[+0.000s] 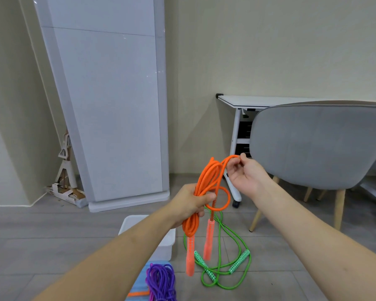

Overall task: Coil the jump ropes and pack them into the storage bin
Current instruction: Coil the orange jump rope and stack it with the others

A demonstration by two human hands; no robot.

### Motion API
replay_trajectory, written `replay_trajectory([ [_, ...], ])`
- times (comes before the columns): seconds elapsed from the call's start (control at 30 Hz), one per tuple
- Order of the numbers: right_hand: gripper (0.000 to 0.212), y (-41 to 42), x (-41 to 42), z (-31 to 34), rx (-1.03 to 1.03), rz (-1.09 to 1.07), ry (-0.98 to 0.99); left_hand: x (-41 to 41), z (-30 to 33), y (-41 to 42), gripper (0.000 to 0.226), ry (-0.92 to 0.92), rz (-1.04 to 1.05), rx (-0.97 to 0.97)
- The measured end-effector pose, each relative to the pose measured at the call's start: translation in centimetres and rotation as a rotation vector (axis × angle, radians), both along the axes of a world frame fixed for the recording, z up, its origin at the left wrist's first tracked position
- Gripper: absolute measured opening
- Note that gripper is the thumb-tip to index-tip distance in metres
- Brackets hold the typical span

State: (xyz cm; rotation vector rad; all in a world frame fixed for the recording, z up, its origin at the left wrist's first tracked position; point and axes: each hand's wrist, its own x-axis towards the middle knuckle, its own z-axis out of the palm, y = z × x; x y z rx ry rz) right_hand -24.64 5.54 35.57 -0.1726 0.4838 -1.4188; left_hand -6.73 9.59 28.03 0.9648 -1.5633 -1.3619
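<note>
Three jump ropes show, and nearest, at six o'clock by the bottom edge, a purple jump rope (161, 281) lies bunched in a coil on a blue mat (141, 279), with a short orange strip (138, 293) beside it. Just beyond, at five o'clock, a green jump rope (232, 255) sprawls uncoiled on the grey plank floor (52, 246), its green-and-white patterned handles crossing its loops. A white storage bin (168, 242) sits on the floor just left of the green rope, partly hidden behind the left forearm. Above these, mid-frame, the left hand (192, 203) is clenched around the gathered loops of an orange jump rope (206, 177); both orange handles dangle below the fist, and a small loop hangs out to its right. At one o'clock from that fist the right hand (245, 172) pinches the top bend of one orange loop between thumb and fingertips. Farther back at three o'clock stands a grey upholstered chair (317, 144) on wooden legs, with a white wheeled desk (248, 101) behind it. At eleven o'clock a tall pale panel (109, 105) leans against the beige wall, cardboard scraps (65, 192) at its foot.
</note>
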Motion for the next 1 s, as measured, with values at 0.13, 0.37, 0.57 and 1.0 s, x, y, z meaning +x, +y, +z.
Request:
replay_trajectory([
  [0.13, 0.028, 0.5, 0.7, -0.1, -0.078, 0.034, -0.032, -0.6, 0.5, 0.4, 0.008, 0.136, -0.004, 0.057],
  [0.37, 0.01, 2.2, 1.6, -1.1, -0.31, 0.095, 0.813, -0.4, 1.4, 0.1, 0.007, 0.371, 0.115, 0.113],
  [0.57, 0.009, 2.9, 2.4, -3.2, -0.601, 0.051, 1.518, -0.1, 1.1, -0.7, 0.02, 0.534, 0.111, 0.156],
  [1.0, 0.032, 2.4, 3.1, -4.1, -0.615, 0.182, 1.567, 1.1, 1.3, -0.1, 0.012, 0.356, 0.164, 0.091],
])
